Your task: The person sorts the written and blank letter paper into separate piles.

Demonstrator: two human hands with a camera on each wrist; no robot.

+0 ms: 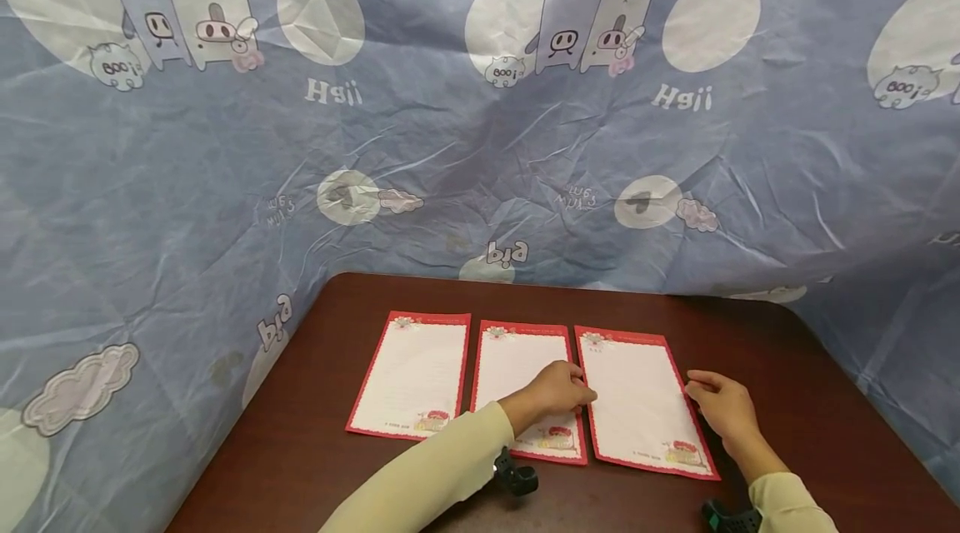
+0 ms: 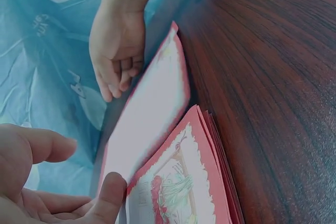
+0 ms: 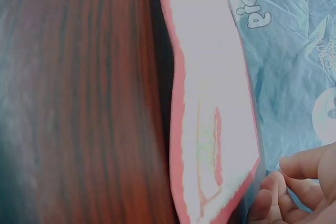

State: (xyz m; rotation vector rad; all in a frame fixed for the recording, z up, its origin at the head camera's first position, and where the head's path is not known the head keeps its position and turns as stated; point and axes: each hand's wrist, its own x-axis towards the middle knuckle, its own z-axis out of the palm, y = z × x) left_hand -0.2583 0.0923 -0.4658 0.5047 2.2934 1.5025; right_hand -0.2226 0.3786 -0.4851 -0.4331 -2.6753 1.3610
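Three red-bordered sheets are lying side by side on the dark wooden table (image 1: 787,400). The left hand (image 1: 557,390) is resting, fingers relaxed, on the middle sheet (image 1: 517,366), fingertips touching the left edge of the right sheet (image 1: 637,400). The right hand (image 1: 723,406) is touching that sheet's right edge, fingers loosely curled. Only the left wrist view is showing the middle sheet as a stack. Bare wood is lying to the right.
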